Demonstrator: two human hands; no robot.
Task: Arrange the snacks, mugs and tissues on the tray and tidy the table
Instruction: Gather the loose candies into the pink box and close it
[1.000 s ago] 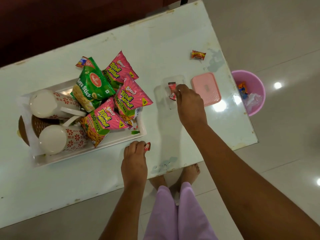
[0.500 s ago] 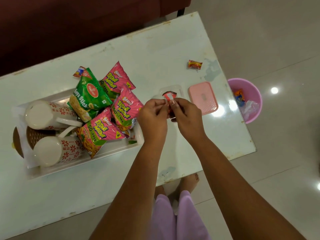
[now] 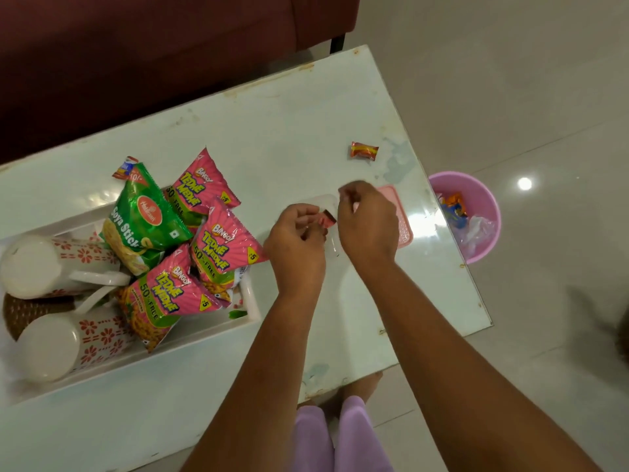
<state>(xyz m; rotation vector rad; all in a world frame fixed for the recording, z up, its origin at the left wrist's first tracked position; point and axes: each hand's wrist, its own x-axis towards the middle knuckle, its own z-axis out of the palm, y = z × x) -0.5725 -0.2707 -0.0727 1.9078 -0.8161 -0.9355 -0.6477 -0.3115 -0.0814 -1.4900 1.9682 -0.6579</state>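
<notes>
Snacks are lying heaped in the white tray (image 3: 190, 338) at nine o'clock on the pale table (image 3: 272, 131): three pink packets (image 3: 224, 247), one green packet (image 3: 143, 219), beside two mugs (image 3: 51, 264). Left hand (image 3: 295, 248) and right hand (image 3: 367, 226) are both pinching a small red wrapper (image 3: 326, 219) at centre. One orange candy (image 3: 364, 151) is sitting alone at one o'clock near the table's edge, with open room around it. A pink bin (image 3: 483, 247) is standing on the tiled floor at three o'clock.

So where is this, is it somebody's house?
Probably yes, a living room at home. There is a low white table next to a dark red sofa, a shiny tiled floor, and a small pink bin beside the table.
</notes>
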